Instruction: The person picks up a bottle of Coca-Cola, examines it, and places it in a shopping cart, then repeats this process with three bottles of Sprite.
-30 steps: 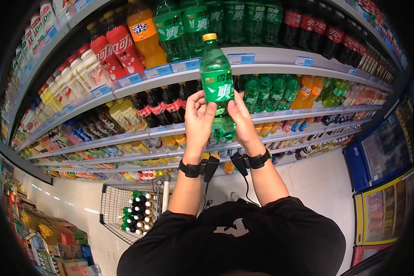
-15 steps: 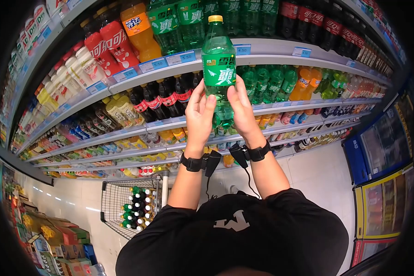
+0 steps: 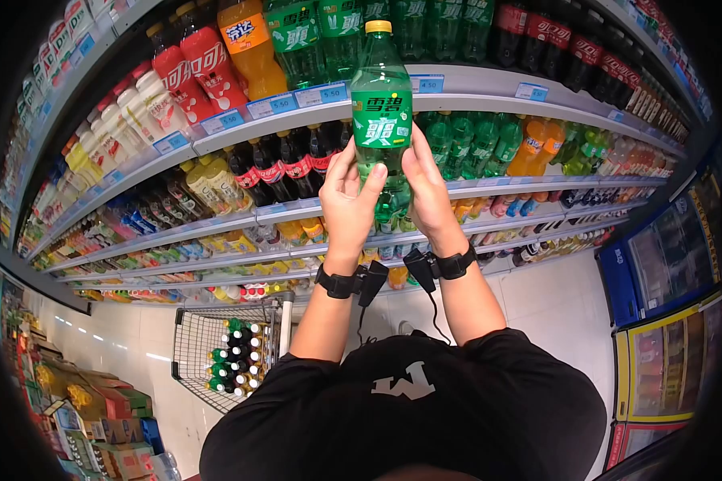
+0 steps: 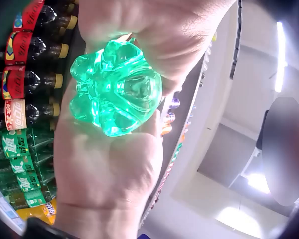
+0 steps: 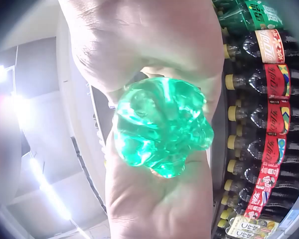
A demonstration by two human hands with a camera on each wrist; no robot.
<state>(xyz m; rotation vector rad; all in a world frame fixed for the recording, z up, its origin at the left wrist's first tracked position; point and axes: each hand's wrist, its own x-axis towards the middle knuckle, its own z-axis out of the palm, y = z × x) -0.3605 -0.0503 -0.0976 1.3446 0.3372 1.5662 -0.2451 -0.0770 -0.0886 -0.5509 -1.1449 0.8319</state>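
Observation:
A green plastic soda bottle [image 3: 381,88] with a yellow cap and a green label stands upright between both hands in front of the shelves. My left hand [image 3: 350,204] holds its lower left side, thumb across the front. From the other side my right hand [image 3: 430,191] grips the lower body, its thumb along the right edge. Both wrist views look up at the ribbed, translucent bottle base [image 4: 114,92], with a palm on either side of it. The fingers behind the bottle are hidden.
Shelves [image 3: 489,100] packed with drink bottles curve across the front, price tags along their edges. A wire shopping cart [image 3: 188,345] holding several bottles stands at the lower left. Blue and yellow coolers [image 3: 666,272] line the right side, with stacked cartons [image 3: 112,417] at the far left.
Both hands have lifted the bottle slightly. It has turned a little, so the label's lettering now faces the head camera more squarely.

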